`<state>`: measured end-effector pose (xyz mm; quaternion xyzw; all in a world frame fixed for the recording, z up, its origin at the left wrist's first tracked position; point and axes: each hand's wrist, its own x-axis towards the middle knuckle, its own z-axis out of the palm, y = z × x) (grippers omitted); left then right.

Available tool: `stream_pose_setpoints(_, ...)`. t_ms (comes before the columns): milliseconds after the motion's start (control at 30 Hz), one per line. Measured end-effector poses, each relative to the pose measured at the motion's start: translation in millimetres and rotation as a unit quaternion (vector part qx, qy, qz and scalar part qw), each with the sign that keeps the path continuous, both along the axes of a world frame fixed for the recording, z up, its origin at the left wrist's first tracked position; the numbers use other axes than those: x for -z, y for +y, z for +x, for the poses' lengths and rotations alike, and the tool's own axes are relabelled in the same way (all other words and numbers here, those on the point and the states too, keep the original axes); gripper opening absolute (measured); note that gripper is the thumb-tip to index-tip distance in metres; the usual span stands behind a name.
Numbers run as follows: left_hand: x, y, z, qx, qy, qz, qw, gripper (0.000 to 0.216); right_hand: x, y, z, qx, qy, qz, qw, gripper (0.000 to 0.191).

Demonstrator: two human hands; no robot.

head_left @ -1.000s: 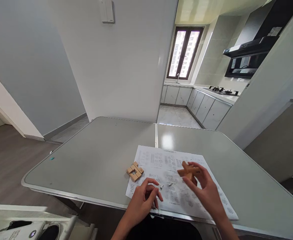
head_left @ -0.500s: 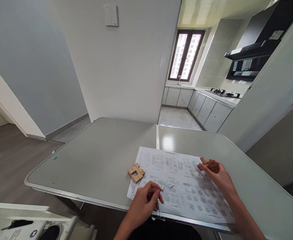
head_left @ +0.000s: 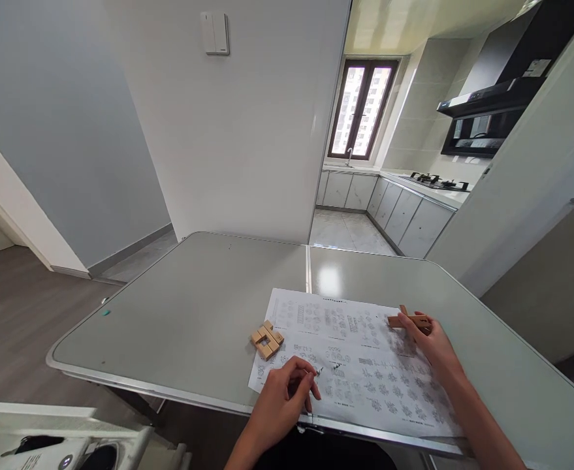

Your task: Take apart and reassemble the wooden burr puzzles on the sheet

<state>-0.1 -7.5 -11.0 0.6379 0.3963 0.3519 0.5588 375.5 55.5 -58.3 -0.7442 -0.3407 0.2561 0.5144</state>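
Observation:
My right hand (head_left: pixel 431 343) grips a cross-shaped wooden puzzle (head_left: pixel 408 320) at the right edge of a printed instruction sheet (head_left: pixel 350 365), low over the grey table (head_left: pixel 193 313). My left hand (head_left: pixel 284 401) rests on the sheet's near left corner with its fingers curled, thumb and forefinger close together; nothing shows between them. A second wooden puzzle piece block (head_left: pixel 267 338) lies on the table at the sheet's left edge, a little beyond my left hand.
The table's near edge (head_left: pixel 169 391) runs just in front of me. A white wall with a light switch (head_left: pixel 215 32) stands behind the table. A kitchen with cabinets and a window (head_left: pixel 362 108) opens at the back right. White objects (head_left: pixel 46 450) lie at the lower left.
My right hand carried the cross-shaped wooden puzzle from over the middle of the sheet out to its right edge and lowered it. My left hand stayed in place.

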Motion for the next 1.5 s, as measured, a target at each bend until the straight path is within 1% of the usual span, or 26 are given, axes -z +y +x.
stream_pose_setpoints(100,1.3,0,0,-0.003,0.007,0.008,1.000,0.034,1.2,-3,0,-0.005,0.003,0.000,1.000,0.091)
stream_pose_setpoints(200,2.7,0,0,-0.003,0.013,0.012,1.000,0.033,-7.5,-17,-12,0.022,-0.029,0.002,0.999,0.096)
stream_pose_setpoints(267,3.5,0,1,-0.003,0.015,0.012,1.000,0.032,-17.7,-33,-28,0.074,-0.123,0.014,0.990,0.100)
stream_pose_setpoints(300,3.8,1,1,-0.003,0.016,0.013,1.000,0.032,-22.7,-43,-39,0.083,-0.160,0.033,0.983,0.096)
stream_pose_setpoints(333,3.9,1,1,-0.002,0.019,0.014,1.000,0.032,-26.5,-52,-51,0.084,-0.177,0.062,0.979,0.089)
stream_pose_setpoints(400,3.6,2,1,-0.001,0.023,0.019,1.000,0.031,-29.3,-71,-76,0.014,-0.161,0.085,0.983,0.068)
stream_pose_setpoints(433,3.2,2,1,-0.001,0.025,0.021,0.999,0.031,-27.8,-78,-87,-0.047,-0.140,0.075,0.986,0.057)
stream_pose_setpoints(467,2.5,2,1,0.000,0.028,0.021,0.999,0.031,-24.7,-85,-98,-0.109,-0.109,0.067,0.986,0.050)
stream_pose_setpoints(500,1.8,1,1,0.001,0.030,0.020,0.999,0.031,-20.7,-90,-107,-0.158,-0.067,0.065,0.983,0.047)
stream_pose_setpoints(533,0.8,1,1,0.003,0.031,0.019,0.999,0.031,-16.3,-93,-115,-0.192,-0.028,0.060,0.979,0.046)
stream_pose_setpoints(600,-1.1,1,1,0.007,0.034,0.017,0.999,0.032,-9.0,-98,-126,-0.243,0.015,0.049,0.969,0.044)
stream_pose_setpoints(667,-2.5,1,1,0.006,0.037,0.017,0.999,0.032,-6.2,-99,-131,-0.268,0.011,0.052,0.962,0.039)
stream_pose_setpoints(733,-2.9,1,2,0.000,0.041,0.017,0.999,0.032,-7.3,-99,-132,-0.279,-0.005,0.061,0.958,0.036)
stream_pose_setpoints(933,-0.7,1,3,-0.013,0.046,0.023,0.999,0.031,-11.0,-100,-130,-0.281,-0.010,0.064,0.957,0.036)
stream_pose_setpoints(1000,-0.4,-1,3,-0.017,0.047,0.038,0.998,0.030,-10.0,-101,-130,-0.273,-0.015,0.062,0.960,0.037)
stream_pose_setpoints(1067,-0.4,-3,2,-0.026,0.057,0.075,0.995,0.028,-8.8,-101,-131,-0.264,-0.018,0.064,0.962,0.037)
stream_pose_setpoints(1133,0.0,-4,-1,-0.041,0.091,0.150,0.984,0.024,-7.7,-101,-132,-0.257,-0.018,0.066,0.964,0.037)
stream_pose_setpoints(1167,0.5,-3,-3,-0.055,0.117,0.199,0.971,0.021,-7.2,-101,-131,-0.256,-0.019,0.067,0.964,0.036)
stream_pose_setpoints(1233,2.4,4,-10,-0.101,0.172,0.296,0.934,0.015,-6.6,-101,-131,-0.256,-0.020,0.066,0.964,0.035)
stream_pose_setpoints(1267,4.0,9,-13,-0.126,0.196,0.331,0.915,0.013,-6.4,-101,-131,-0.258,-0.019,0.065,0.964,0.035)
stream_pose_setpoints(1300,5.9,15,-18,-0.153,0.217,0.352,0.898,0.018,-6.5,-101,-130,-0.261,-0.018,0.065,0.963,0.034)
stream_pose_setpoints(1367,10.4,28,-26,-0.199,0.260,0.365,0.871,0.031,-7.0,-101,-130,-0.265,-0.015,0.066,0.962,0.034)
stream_pose_setpoints(1400,12.8,34,-30,-0.214,0.283,0.357,0.864,0.038,-7.6,-101,-130,-0.266,-0.014,0.067,0.962,0.034)
stream_pose_setpoints(1500,18.4,46,-40,-0.221,0.331,0.334,0.854,0.052,-10.3,-103,-131,-0.268,-0.013,0.065,0.961,0.035)
